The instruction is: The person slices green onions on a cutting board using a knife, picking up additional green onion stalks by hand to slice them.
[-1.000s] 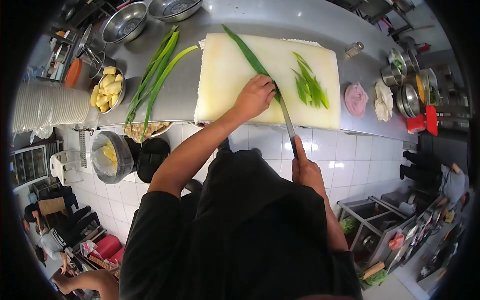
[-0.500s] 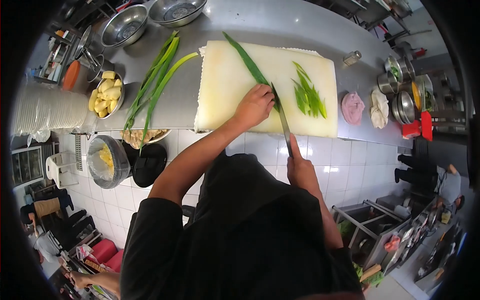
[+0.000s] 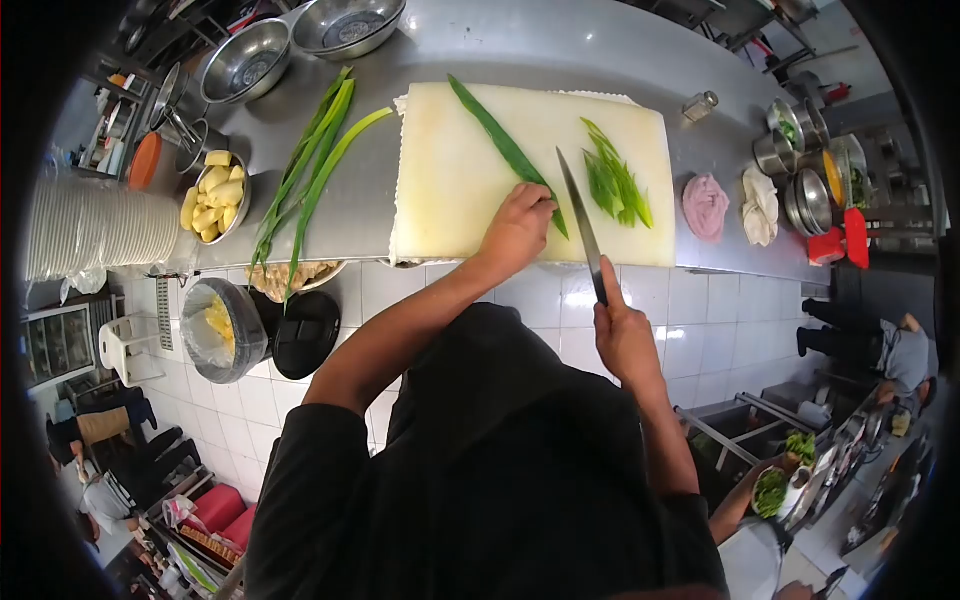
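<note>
My left hand (image 3: 518, 232) rests on the white cutting board (image 3: 440, 170), its curled fingers pressing down a long green onion leaf (image 3: 495, 133). The leaf slants from the board's far edge, and its near end sticks out past my fingertips. My right hand (image 3: 627, 340) is closed around the handle of a kitchen knife (image 3: 580, 212). The blade points away from me, to the right of the leaf and apart from it. Slanted green onion slices (image 3: 617, 178) lie in a loose pile on the board's right side.
More green onions (image 3: 315, 150) lie left of the board, near a bowl of peeled yellow pieces (image 3: 215, 195). Two metal bowls (image 3: 247, 62) stand behind. Pink cloth (image 3: 705, 208), white cloth (image 3: 759, 207) and a glass shaker (image 3: 700, 106) are at right. A lined bin (image 3: 222, 330) stands below.
The knife has come away from the leaf, to the right and toward me. The slice pile looks slightly shifted. A person's arm with a bowl of greens has appeared at lower right.
</note>
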Available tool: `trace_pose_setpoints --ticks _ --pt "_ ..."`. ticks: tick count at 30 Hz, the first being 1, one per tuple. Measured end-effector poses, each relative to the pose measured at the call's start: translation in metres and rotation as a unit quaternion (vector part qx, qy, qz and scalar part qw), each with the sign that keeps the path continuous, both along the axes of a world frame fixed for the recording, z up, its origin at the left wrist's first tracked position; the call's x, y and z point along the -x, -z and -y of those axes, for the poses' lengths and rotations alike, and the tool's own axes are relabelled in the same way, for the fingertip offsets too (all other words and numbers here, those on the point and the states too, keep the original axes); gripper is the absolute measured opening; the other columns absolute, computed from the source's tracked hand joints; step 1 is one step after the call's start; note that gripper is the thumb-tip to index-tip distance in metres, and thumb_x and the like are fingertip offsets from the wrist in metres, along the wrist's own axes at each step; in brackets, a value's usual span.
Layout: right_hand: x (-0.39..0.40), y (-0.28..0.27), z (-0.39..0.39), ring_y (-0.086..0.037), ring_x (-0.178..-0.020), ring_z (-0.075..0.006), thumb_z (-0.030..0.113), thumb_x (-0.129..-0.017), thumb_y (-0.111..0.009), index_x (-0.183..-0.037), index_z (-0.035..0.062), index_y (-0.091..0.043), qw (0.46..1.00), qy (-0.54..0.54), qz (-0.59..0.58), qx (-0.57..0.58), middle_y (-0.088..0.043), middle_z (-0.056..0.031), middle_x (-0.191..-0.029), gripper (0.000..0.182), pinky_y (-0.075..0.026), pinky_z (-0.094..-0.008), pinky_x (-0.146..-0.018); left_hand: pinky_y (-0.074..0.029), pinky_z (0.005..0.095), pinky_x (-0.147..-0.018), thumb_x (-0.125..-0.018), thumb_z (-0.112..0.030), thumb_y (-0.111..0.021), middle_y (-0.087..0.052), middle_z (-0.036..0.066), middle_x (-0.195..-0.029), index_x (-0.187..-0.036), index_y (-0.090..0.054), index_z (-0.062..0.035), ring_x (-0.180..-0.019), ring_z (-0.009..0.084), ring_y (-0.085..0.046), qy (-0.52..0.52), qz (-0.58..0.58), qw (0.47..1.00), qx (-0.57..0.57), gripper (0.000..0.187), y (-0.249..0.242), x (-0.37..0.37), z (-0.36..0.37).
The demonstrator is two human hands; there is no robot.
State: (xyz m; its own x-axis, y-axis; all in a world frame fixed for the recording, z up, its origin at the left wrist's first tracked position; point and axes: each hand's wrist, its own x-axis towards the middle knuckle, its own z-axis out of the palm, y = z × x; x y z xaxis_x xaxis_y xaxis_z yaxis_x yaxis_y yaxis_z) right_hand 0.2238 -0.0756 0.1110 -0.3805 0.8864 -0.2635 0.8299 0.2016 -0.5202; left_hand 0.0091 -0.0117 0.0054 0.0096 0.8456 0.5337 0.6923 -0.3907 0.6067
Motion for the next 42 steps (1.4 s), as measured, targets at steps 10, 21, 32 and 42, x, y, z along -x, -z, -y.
trace_pose_setpoints --ticks 10,21,32,42 --pt "0.013 -0.002 0.022 -0.061 -0.066 -0.0473 0.008 -0.095 -0.05 -0.155 0.0157 -0.021 0.999 -0.012 0.023 0.022 -0.063 -0.0265 -0.069 0.067 -0.047 -0.056 -0.066 -0.049 0.0396 -0.085 -0.077 0.003 -0.067 -0.061 0.012 -0.096 -0.085 -0.068 0.0017 -0.095 0.0311 -0.057 0.027 -0.032 0.999 -0.009 0.008 -0.006 0.027 -0.015" --pt "0.019 0.01 0.021 -0.061 -0.062 -0.0459 0.008 -0.096 -0.047 -0.156 0.0141 -0.015 0.995 -0.018 0.084 0.058 -0.062 -0.0259 -0.067 0.069 -0.047 -0.0558 -0.062 -0.049 0.0385 -0.086 -0.077 0.001 -0.067 -0.06 0.012 -0.095 -0.084 -0.069 0.0015 -0.096 0.0301 -0.058 0.019 -0.024 1.0 -0.005 0.007 0.002 0.026 -0.017" --pt "0.012 0.016 0.023 -0.061 -0.063 -0.0482 0.009 -0.094 -0.047 -0.156 0.0196 -0.015 0.994 0.0 0.078 0.072 -0.062 -0.0277 -0.067 0.071 -0.046 -0.0578 -0.063 -0.05 0.0377 -0.084 -0.077 0.001 -0.067 -0.06 0.01 -0.094 -0.082 -0.068 0.0011 -0.093 0.029 -0.057 0.021 -0.02 1.0 -0.012 0.005 0.004 0.025 -0.016" --pt "-0.004 0.002 -0.025 -0.061 -0.065 -0.0465 0.006 -0.093 -0.053 -0.156 0.0226 -0.021 0.999 0.044 0.009 -0.008 -0.063 -0.0266 -0.07 0.073 -0.047 -0.0532 -0.063 -0.049 0.0377 -0.085 -0.078 0.001 -0.066 -0.061 0.011 -0.093 -0.081 -0.069 0.0014 -0.095 0.0294 -0.057 0.021 -0.018 1.0 0.002 0.004 0.003 0.02 -0.012"
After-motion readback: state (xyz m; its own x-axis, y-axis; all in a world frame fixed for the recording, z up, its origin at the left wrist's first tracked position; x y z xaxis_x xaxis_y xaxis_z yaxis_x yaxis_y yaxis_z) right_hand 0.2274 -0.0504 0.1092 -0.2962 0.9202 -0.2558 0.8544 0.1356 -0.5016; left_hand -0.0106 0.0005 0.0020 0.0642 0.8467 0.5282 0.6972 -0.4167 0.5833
